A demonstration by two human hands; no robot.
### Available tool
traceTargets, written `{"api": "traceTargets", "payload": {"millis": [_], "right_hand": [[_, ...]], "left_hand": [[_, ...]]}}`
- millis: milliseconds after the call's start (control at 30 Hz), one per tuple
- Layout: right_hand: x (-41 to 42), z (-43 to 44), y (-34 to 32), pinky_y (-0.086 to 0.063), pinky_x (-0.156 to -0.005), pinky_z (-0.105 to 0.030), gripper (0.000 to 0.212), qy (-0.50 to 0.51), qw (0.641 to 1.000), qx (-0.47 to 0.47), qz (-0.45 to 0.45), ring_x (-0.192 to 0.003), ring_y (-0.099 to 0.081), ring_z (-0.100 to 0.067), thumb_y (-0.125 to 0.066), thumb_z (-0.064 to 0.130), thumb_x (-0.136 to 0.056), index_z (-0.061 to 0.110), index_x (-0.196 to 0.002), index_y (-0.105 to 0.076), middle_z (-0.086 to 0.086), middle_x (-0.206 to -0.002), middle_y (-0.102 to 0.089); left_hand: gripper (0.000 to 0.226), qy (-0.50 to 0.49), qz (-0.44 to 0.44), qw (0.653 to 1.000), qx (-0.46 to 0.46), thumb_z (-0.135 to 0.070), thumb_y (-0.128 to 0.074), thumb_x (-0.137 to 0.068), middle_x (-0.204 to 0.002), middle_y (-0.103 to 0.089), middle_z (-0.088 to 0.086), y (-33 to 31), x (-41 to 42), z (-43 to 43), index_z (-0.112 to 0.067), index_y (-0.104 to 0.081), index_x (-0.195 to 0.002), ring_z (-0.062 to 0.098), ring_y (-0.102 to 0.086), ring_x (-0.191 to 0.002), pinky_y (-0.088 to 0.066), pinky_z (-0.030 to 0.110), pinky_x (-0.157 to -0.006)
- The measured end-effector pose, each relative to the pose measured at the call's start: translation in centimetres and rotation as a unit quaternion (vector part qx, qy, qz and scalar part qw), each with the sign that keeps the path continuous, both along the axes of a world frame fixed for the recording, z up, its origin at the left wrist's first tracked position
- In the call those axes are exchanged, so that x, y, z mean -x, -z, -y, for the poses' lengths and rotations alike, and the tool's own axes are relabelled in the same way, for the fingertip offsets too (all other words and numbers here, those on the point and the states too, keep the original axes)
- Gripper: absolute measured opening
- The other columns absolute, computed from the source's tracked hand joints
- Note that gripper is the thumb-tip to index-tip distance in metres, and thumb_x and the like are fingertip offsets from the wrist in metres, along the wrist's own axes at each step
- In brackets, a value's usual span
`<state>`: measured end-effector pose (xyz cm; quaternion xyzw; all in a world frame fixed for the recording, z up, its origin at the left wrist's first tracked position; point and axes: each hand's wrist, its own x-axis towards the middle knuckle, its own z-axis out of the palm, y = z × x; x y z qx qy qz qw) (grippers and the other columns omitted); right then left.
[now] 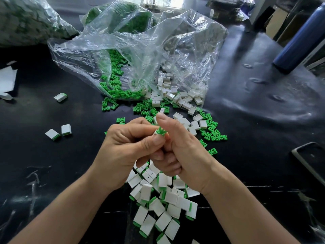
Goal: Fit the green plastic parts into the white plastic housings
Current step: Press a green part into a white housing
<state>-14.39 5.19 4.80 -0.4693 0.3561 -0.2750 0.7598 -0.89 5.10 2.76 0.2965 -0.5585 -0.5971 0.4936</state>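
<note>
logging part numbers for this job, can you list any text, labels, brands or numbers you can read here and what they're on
No readable text anywhere in this view.
white housings: only a short dark dash on some, not a character.
blue bottle: no label showing.
clear bags: no print visible.
box at the top edge: dot patterns, too blurred to read.

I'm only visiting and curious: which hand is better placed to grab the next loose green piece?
Probably the right hand: most loose green parts lie just beside it, while the left hand grips the white housing.
</note>
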Motion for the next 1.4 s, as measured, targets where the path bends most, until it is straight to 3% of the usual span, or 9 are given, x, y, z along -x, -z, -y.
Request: {"api": "traceTargets", "payload": {"millis": [167,300,433,600,767,900,1033,1233,1400], "right_hand": [[-0.4,0.0,0.1,-0.012,-0.035,-0.018,0.055,0.006,0.998,-0.057,0.033,-0.033,-0.021,-0.001,-0.036,0.067,-0.072,0.026,-0.037,-0.048,0.015,-0.037,-0.031],[-0.8,-0.4,0.1,-0.012,-0.034,-0.018,0.050,0.044,0.997,-0.044,0.037,-0.032,-0.020,-0.002,-0.039,0.056,-0.075,0.029,-0.036,-0.053,0.015,-0.036,-0.029],[-0.9,-0.5,0.5,-0.014,-0.034,-0.016,0.054,0.075,0.996,-0.039,0.029,-0.034,-0.019,-0.004,-0.041,0.063,-0.076,0.024,-0.039,-0.036,0.013,-0.037,-0.027],[0.2,0.1,0.5,-0.015,-0.037,-0.018,0.065,0.008,0.999,-0.035,0.024,-0.038,-0.020,-0.006,-0.027,0.082,-0.063,0.022,-0.044,-0.043,0.009,-0.041,-0.029],[0.5,0.4,0.8,-0.026,-0.043,-0.017,0.062,0.024,0.999,0.012,-0.038,-0.047,-0.030,-0.008,-0.034,0.065,-0.076,0.008,-0.087,-0.056,-0.009,-0.065,-0.041],[0.8,0.3,0.6,-0.028,-0.044,-0.016,0.054,0.039,0.996,0.037,-0.066,-0.048,-0.035,-0.007,-0.038,0.063,-0.079,0.015,-0.064,-0.059,0.001,-0.059,-0.054],[0.9,0.3,0.4,-0.030,-0.043,-0.015,0.055,0.043,0.992,0.076,-0.089,-0.047,-0.040,-0.004,-0.035,0.062,-0.082,0.017,-0.061,-0.059,0.007,-0.057,-0.059],[1.1,0.3,0.3,-0.033,-0.046,-0.015,0.052,0.030,0.986,0.118,-0.115,-0.053,-0.042,-0.006,-0.033,0.059,-0.083,0.021,-0.063,-0.063,0.004,-0.064,-0.060],[0.6,0.0,0.3,-0.028,-0.043,-0.010,0.046,0.053,0.990,0.101,-0.084,-0.044,-0.036,0.000,-0.039,0.053,-0.087,0.025,-0.055,-0.057,0.013,-0.050,-0.054]], "left_hand": [[0.036,-0.024,-0.005,0.999,-0.027,-0.050,-0.079,-0.056,-0.059,-0.054,-0.002,0.0,0.0,-0.2,-0.017,-0.075,-0.072,0.013,-0.050,-0.053,-0.030,0.024,-0.045],[0.035,-0.027,-0.006,0.999,-0.033,-0.048,-0.081,-0.055,-0.062,-0.051,0.005,0.0,0.0,-0.2,-0.014,-0.073,-0.061,0.026,-0.048,-0.051,-0.033,0.026,-0.045],[0.034,-0.021,0.000,0.999,-0.036,-0.048,-0.081,-0.056,-0.063,-0.052,0.004,-0.3,-0.2,0.0,-0.015,-0.074,-0.066,0.028,-0.049,-0.054,-0.039,0.033,-0.048],[0.023,-0.021,0.028,0.999,-0.010,-0.038,-0.081,-0.056,-0.061,-0.052,-0.004,-0.6,0.0,-0.1,-0.021,-0.076,-0.071,0.007,-0.048,-0.050,-0.035,0.017,-0.040],[0.021,-0.047,0.055,0.997,-0.041,-0.027,-0.070,-0.061,-0.073,-0.052,0.008,-0.5,0.0,0.0,-0.016,-0.076,-0.079,0.031,-0.051,-0.054,-0.041,0.031,-0.046],[0.024,-0.054,0.057,0.995,-0.068,-0.019,-0.063,-0.065,-0.077,-0.048,0.017,-0.7,0.0,0.1,-0.009,-0.075,-0.084,0.029,-0.048,-0.059,-0.039,0.022,-0.046],[0.024,-0.051,0.065,0.994,-0.078,-0.015,-0.053,-0.071,-0.072,-0.051,0.012,-0.8,0.0,0.2,-0.010,-0.075,-0.078,0.027,-0.053,-0.056,-0.038,0.024,-0.046],[0.011,-0.022,0.074,0.994,-0.071,-0.021,-0.064,-0.063,-0.064,-0.051,0.007,-1.0,-0.2,0.2,-0.014,-0.072,-0.064,0.028,-0.052,-0.057,-0.040,0.029,-0.050],[0.021,-0.032,0.046,0.996,-0.069,-0.030,-0.061,-0.061,-0.059,-0.055,0.005,-0.8,0.0,0.1,-0.011,-0.070,-0.063,0.020,-0.051,-0.055,-0.041,0.024,-0.048]]}}
